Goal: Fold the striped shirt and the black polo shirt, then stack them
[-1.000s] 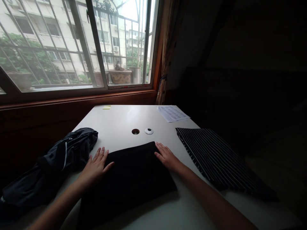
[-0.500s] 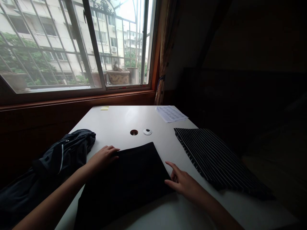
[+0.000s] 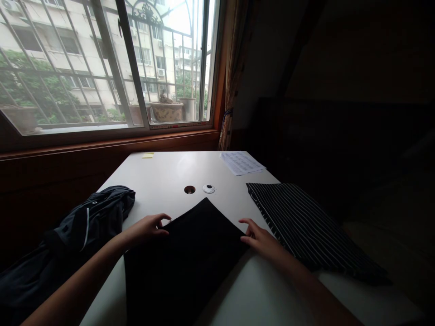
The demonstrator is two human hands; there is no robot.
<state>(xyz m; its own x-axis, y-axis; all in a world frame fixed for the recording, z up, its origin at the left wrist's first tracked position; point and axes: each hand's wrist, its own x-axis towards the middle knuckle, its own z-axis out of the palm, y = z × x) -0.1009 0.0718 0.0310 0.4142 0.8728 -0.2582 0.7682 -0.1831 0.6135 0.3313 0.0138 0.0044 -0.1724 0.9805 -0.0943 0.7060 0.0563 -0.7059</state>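
Observation:
A plain black cloth (image 3: pixel 190 262) lies on the white table (image 3: pixel 163 176) in front of me, with one corner pointing away towards the window. My left hand (image 3: pixel 154 226) is at its left edge, thumb and fingers curled round the fabric. Across from it, my right hand (image 3: pixel 254 235) pinches the right corner between thumb and fingers, its index finger held out. The near part of the cloth runs out of the bottom of the view.
A crumpled dark garment (image 3: pixel 102 222) with a white stripe lies at left. On the right is a black-and-white striped cloth (image 3: pixel 299 222). Farther back are printed papers (image 3: pixel 241 163), a yellow note (image 3: pixel 147 155), a cable hole (image 3: pixel 189 189) and a white round cap (image 3: pixel 208 189).
The black cloth has turned, so a corner now points away. My right hand went from lying flat on its far right corner to pinching a nearer one. My left hand's fingers have curled.

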